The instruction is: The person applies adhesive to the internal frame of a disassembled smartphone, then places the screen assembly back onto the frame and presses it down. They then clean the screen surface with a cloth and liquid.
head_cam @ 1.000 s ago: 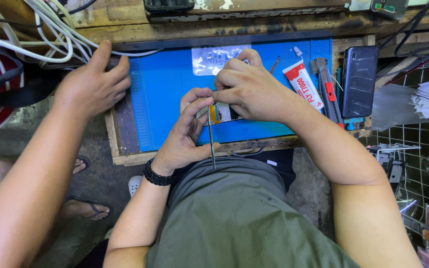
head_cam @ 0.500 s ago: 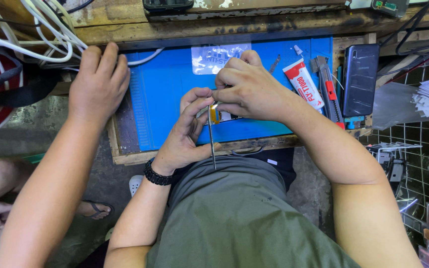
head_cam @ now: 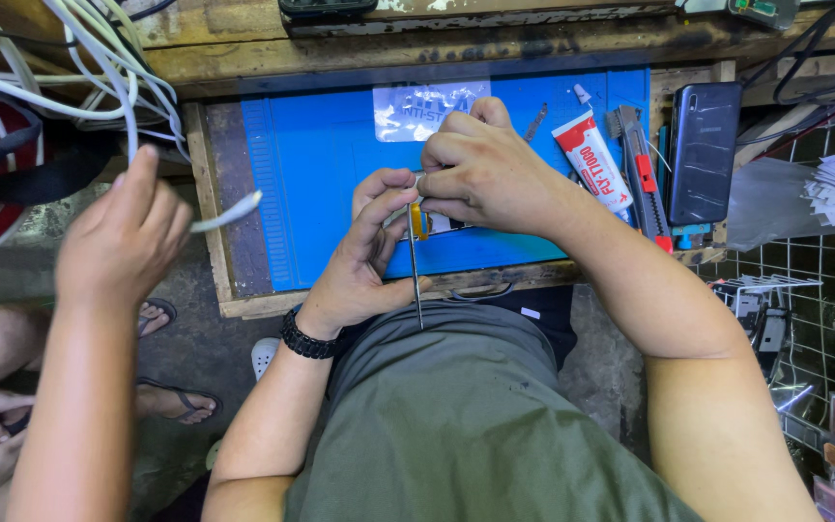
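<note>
Though both hands [head_cam: 427, 217] clench a slim tool [head_cam: 416, 261], their small workpiece stays hidden.

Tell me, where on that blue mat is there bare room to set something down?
The blue mat is bare on its left half, between the wooden edge and the left hand. The right side is crowded: glue tube, utility knife, dark phone.

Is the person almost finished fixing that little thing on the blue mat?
Probably mid-job. Done: tools laid out, a white glue tube and a grey utility knife on the blue work mat. In hand: the left hand steadies a small flat part while the right hand works a thin metal tool on it. What is left cannot be told; the part is mostly hidden.
</note>
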